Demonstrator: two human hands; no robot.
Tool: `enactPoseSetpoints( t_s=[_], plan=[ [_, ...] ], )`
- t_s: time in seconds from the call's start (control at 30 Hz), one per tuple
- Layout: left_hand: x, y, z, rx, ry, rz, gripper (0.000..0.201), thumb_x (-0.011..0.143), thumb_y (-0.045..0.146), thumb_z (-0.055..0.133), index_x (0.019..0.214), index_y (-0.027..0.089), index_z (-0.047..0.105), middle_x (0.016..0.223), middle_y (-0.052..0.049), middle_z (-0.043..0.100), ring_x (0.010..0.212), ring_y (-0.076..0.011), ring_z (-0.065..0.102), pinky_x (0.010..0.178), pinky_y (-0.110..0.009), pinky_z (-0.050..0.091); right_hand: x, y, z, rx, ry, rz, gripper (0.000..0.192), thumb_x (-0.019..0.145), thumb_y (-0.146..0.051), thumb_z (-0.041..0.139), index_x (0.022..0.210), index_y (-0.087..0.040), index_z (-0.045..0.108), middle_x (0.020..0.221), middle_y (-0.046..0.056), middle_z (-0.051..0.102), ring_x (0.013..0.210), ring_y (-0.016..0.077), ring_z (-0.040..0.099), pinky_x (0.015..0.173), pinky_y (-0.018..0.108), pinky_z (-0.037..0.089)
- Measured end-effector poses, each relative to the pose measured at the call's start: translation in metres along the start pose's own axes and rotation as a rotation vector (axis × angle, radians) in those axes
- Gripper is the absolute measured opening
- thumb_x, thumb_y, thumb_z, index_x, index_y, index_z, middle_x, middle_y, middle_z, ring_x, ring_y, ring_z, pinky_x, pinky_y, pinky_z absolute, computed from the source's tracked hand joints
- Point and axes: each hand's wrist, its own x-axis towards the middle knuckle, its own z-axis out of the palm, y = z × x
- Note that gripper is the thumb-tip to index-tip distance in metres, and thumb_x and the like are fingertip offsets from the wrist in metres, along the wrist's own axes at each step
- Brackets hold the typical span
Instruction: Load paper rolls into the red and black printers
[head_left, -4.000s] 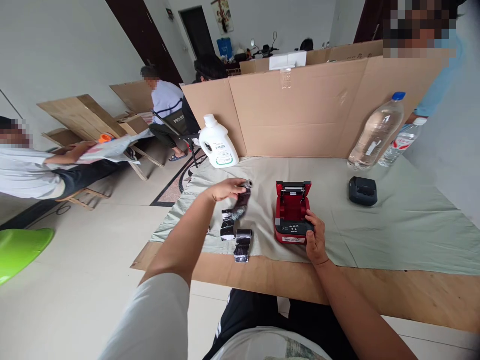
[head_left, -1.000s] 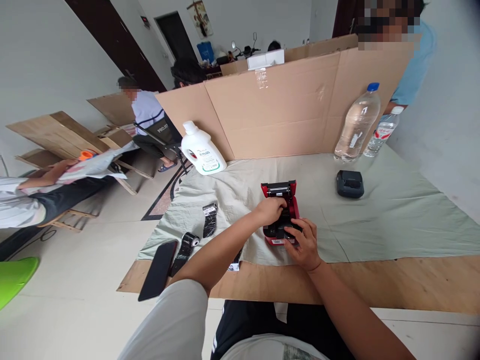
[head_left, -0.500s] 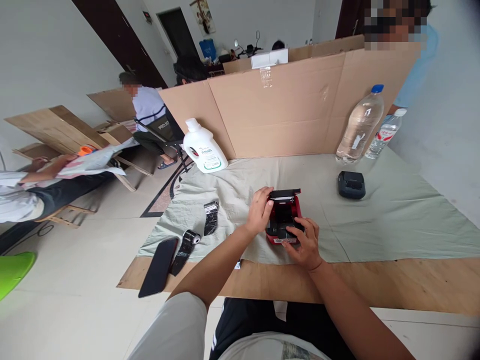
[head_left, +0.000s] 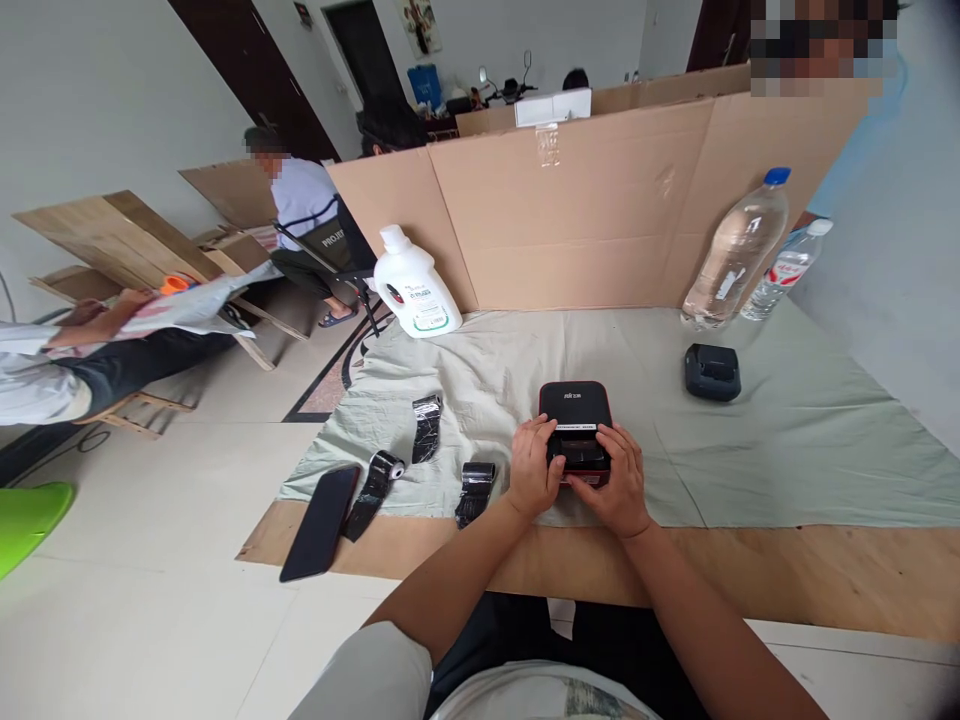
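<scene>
A small black and red label printer (head_left: 576, 403) sits on the cloth with its lid down. A strip of white labels lies across its middle, at the slot. My left hand (head_left: 535, 463) is curled around its left side, thumb at the near corner. Around the right side my right hand (head_left: 619, 475) is closed in the same way, fingertips on the top edge and thumb at the front. To the left lie three dark, shiny rolls with loose tails: a near roll (head_left: 475, 492), a middle roll (head_left: 376, 490) and a far roll (head_left: 426, 428).
A black phone (head_left: 321, 522) overhangs the table's front left edge. A white jug (head_left: 417, 285) stands before the cardboard screen (head_left: 570, 220). On the right are a big bottle (head_left: 736, 255), a smaller bottle (head_left: 786, 270) and a black device (head_left: 712, 373). People sit beyond the table.
The printer's lid, raised before, is now down, with a label strip showing at the slot. My left hand has come down from the lid to the side. The near roll has come into view.
</scene>
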Motion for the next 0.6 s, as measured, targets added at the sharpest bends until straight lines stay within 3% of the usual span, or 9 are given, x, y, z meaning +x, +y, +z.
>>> enactPoseSetpoints(
  t_s=[0.2, 0.37, 0.43, 0.5, 0.6],
  plan=[
    [-0.003, -0.004, 0.005, 0.017, 0.039, 0.009, 0.041, 0.097, 0.040, 0.030, 0.123, 0.014, 0.047, 0.114, -0.018, 0.059, 0.112, -0.0283, 0.054, 0.095, -0.050, 0.042, 0.005, 0.003, -0.005, -0.080, -0.021, -0.002, 0.061, 0.071, -0.053, 0.073, 0.117, -0.019, 0.051, 0.113, 0.012, 0.065, 0.115, 0.0304, 0.058, 0.098, 0.049, 0.045],
    [-0.007, -0.001, 0.006, -0.074, 0.041, -0.074, 0.039, 0.097, 0.037, 0.034, 0.126, 0.014, 0.046, 0.122, -0.018, 0.055, 0.120, -0.0271, 0.050, 0.100, -0.050, 0.040, 0.000, 0.002, -0.001, 0.003, -0.026, 0.041, 0.064, 0.073, -0.051, 0.072, 0.123, -0.020, 0.047, 0.120, 0.013, 0.061, 0.120, 0.0292, 0.053, 0.101, 0.050, 0.044],
    [-0.009, 0.001, 0.006, -0.162, 0.064, -0.222, 0.046, 0.095, 0.040, 0.038, 0.133, 0.013, 0.041, 0.136, -0.021, 0.046, 0.131, -0.0279, 0.041, 0.107, -0.051, 0.035, -0.006, -0.001, 0.002, 0.030, -0.025, 0.175, 0.078, 0.071, -0.054, 0.072, 0.132, -0.018, 0.040, 0.132, 0.017, 0.052, 0.127, 0.0310, 0.046, 0.103, 0.053, 0.041],
    [-0.012, 0.003, 0.008, -0.296, 0.064, -0.456, 0.056, 0.094, 0.046, 0.042, 0.139, 0.014, 0.036, 0.148, -0.020, 0.035, 0.139, -0.0285, 0.032, 0.112, -0.051, 0.030, -0.013, -0.005, 0.004, 0.063, -0.061, 0.378, 0.095, 0.066, -0.061, 0.072, 0.139, -0.015, 0.033, 0.139, 0.020, 0.044, 0.128, 0.0333, 0.044, 0.102, 0.055, 0.041],
    [-0.015, 0.003, 0.010, -0.601, -0.019, -0.784, 0.057, 0.094, 0.051, 0.041, 0.143, 0.023, 0.035, 0.149, -0.012, 0.039, 0.138, -0.0252, 0.038, 0.111, -0.045, 0.036, -0.015, -0.013, 0.007, 0.148, -0.164, 0.584, 0.100, 0.065, -0.063, 0.071, 0.142, -0.014, 0.031, 0.136, 0.019, 0.048, 0.124, 0.0339, 0.049, 0.099, 0.054, 0.043]
  ],
)
